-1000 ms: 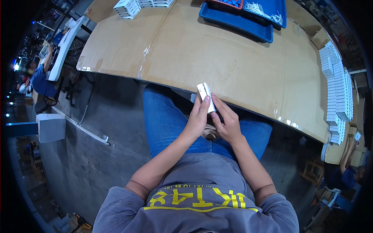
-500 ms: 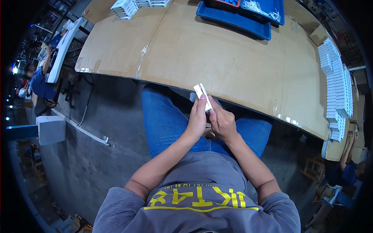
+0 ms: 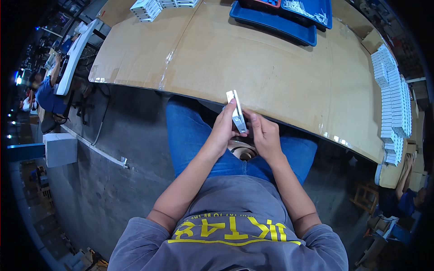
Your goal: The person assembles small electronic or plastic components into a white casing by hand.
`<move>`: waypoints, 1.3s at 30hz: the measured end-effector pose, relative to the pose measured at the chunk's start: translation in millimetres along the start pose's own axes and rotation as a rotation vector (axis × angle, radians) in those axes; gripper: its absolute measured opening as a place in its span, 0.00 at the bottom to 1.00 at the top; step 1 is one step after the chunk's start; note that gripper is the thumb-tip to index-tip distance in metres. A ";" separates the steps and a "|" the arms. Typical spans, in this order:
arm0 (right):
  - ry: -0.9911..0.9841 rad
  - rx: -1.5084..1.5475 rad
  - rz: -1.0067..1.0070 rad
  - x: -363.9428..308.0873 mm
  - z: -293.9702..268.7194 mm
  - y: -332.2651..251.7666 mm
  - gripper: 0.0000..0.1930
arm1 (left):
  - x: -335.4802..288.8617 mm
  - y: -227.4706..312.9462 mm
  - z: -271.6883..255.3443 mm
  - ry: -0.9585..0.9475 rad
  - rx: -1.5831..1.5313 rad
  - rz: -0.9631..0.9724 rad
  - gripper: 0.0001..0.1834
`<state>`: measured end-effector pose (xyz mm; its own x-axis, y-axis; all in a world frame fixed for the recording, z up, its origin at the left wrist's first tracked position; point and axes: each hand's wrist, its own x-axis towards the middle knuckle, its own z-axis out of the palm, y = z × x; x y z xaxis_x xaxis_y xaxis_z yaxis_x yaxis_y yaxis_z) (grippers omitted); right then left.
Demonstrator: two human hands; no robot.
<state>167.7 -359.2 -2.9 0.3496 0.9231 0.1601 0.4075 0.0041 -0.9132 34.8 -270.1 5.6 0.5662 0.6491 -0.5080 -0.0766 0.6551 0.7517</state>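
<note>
Nearest is the person's grey shirt (image 3: 235, 194) with yellow print, and beyond it the blue jeans (image 3: 187, 140). Above the lap, close to the table edge, the left hand (image 3: 220, 128) has its thumb and fingers closed around a slim white piece (image 3: 236, 113), which is tilted, its upper end pointing toward the table. The right hand (image 3: 266, 135) is just beside the lower part of this piece, its fingers bent and partly open; whether it touches the piece, I cannot tell. In front of both hands lies the table (image 3: 262, 77), covered with brown cardboard. On its right end stand long rows of white blocks (image 3: 392, 106). At the far side are a blue tray (image 3: 275, 26), a second tray (image 3: 328, 13) with small white sticks (image 3: 298, 9), and stacked white pieces (image 3: 147, 10) on the left. Farther left, a co-worker (image 3: 49, 95) in blue sits.
</note>
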 end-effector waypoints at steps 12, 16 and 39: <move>-0.129 0.573 0.597 12.6 -32.9 -16.3 0.33 | -11.6 6.6 0.3 -0.178 0.379 0.606 0.58; -0.113 0.551 0.484 13.6 -31.6 -29.7 0.29 | -17.3 11.8 3.3 -0.210 0.596 0.656 0.60; 0.133 0.092 -0.367 -12.0 0.9 -45.8 0.32 | -31.6 1.5 37.5 -0.058 0.196 0.798 0.57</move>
<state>144.1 -370.1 36.7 0.3035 0.7959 0.5238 0.4504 0.3646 -0.8150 47.6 -304.1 38.6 0.4438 0.8664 0.2288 -0.3322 -0.0781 0.9400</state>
